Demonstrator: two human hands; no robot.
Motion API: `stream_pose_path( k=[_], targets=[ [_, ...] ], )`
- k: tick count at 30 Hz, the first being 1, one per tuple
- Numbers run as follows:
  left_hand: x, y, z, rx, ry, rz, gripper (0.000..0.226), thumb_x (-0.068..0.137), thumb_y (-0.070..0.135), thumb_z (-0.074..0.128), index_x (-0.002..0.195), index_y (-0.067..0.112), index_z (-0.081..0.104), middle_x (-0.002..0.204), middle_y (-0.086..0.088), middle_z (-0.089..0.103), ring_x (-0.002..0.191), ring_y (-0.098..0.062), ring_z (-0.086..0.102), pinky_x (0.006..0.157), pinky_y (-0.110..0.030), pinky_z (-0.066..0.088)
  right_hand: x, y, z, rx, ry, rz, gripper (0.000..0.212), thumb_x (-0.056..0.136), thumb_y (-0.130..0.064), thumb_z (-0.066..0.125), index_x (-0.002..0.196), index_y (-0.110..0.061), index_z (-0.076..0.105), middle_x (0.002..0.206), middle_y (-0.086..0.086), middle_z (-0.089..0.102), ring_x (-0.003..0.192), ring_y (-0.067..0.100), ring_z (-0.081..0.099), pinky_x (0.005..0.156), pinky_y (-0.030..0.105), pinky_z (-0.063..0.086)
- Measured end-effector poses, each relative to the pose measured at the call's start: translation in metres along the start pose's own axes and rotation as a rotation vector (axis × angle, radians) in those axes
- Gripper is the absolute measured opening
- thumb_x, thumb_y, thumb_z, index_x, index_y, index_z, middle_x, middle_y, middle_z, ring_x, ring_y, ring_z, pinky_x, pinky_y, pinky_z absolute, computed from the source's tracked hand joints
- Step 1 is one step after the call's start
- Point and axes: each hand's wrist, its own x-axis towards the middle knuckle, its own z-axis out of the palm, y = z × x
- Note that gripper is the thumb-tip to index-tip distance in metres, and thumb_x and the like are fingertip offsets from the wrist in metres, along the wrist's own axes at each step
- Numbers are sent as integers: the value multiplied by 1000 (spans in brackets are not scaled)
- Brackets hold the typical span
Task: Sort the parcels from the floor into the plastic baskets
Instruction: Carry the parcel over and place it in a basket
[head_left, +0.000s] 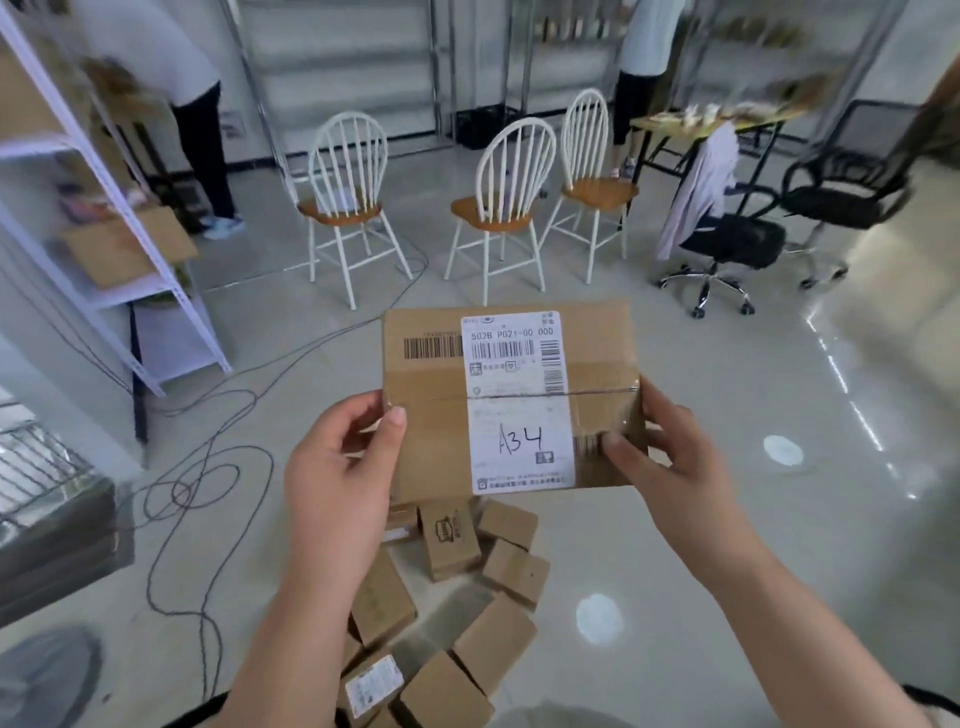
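From the head camera, a person holds one brown cardboard parcel (511, 400) up in the air with both hands, out in front of the body. The left hand (337, 467) grips the parcel's left edge, with the thumb on top and the fingers tucked behind. The right hand (660, 457) grips the right edge the same way, and its thumb presses down just beside the white label (519, 405). The label has "A34" written on it. Under the held parcel, a pile of small parcels (457, 597) lies on the floor between the two arms. Thin black cables (208, 467) loop over the floor on the left, near a white shelf rack (104, 208). The shiny floor (753, 519) on the right is bare. Farther off stand three white chairs (506, 202), and a black office chair (727, 244) stands to their right.
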Motion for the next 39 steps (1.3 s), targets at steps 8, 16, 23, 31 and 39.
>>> stream_pose_path(
  k=[8,16,23,31,39],
  targets=[
    [-2,42,25,-75,-361,99,18,88,27,61,92,45,59,91,28,66,84,14,59,58,-6,45,-65,-31,-41,-38,305,22,53,89,-11,60,120,-54,51,110,-5,51,104,6,55,73,4,45],
    [-40,83,69,-213,-775,177,18,87,29,61,92,46,60,98,21,67,85,8,61,65,-18,46,-168,-50,-74,-70,708,90,62,89,-9,60,105,-67,49,111,-2,51,104,7,56,68,4,46],
    [-131,118,112,-347,-1096,171,15,86,26,63,93,39,64,98,13,69,84,0,64,68,-25,49,-279,-60,-111,-213,1031,230,63,86,-13,64,112,-69,46,112,-5,53,107,15,57,99,44,46],
    [-289,168,156,-444,-1409,234,17,88,21,62,102,31,63,94,16,67,83,4,63,66,-19,47,-428,-72,-159,-311,1358,357,59,87,-11,63,126,-52,46,114,-2,54,103,13,57,83,21,48],
    [-456,209,167,-559,-1769,288,24,88,14,63,93,38,61,90,15,69,81,5,64,69,-24,51,-563,-79,-175,-330,1691,495,58,89,-19,62,113,-64,35,113,-17,49,92,-18,50,65,-2,41]
  ],
)
